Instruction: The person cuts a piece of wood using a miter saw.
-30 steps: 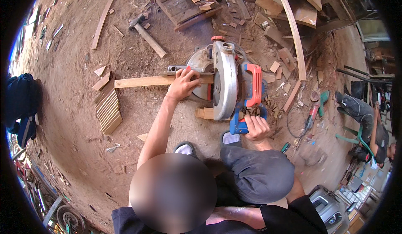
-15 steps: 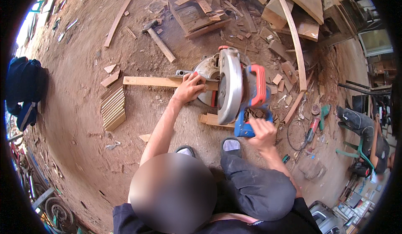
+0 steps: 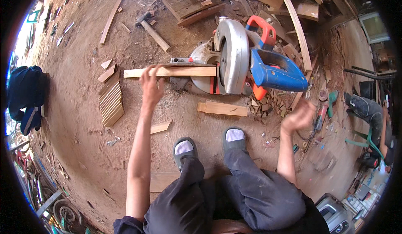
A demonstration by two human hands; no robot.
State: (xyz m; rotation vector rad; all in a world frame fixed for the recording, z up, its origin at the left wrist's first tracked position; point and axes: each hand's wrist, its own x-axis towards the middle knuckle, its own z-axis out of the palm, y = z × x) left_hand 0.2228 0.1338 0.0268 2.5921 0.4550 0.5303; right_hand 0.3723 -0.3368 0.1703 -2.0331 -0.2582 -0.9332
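Note:
A mitre saw (image 3: 236, 58) with a silver blade guard, blue handle and red grip stands on the ground ahead of me. Its head has swung up, and a pale wooden strip (image 3: 184, 71) lies across the base against the fence, one end at the blade. Over the strip's left part, my left hand (image 3: 151, 87) has its fingers apart; whether they touch the wood is unclear. My right hand (image 3: 298, 119) is off the saw handle, to its near right, its fingers smeared by motion. A short wood block (image 3: 226, 109) lies in front of the saw.
Stacked cut strips (image 3: 112, 106) lie at left, with a hammer (image 3: 153, 33) beyond. An angle grinder (image 3: 322, 110) with a cable lies right. Wood offcuts (image 3: 268, 104) are heaped beside the saw. Far right, a person's leg (image 3: 364, 108) shows. A dark bag (image 3: 27, 91) sits far left.
The saw's head has risen and my right hand has let go of its handle, moving right. My left hand has slid left along the strip, fingers loosened.

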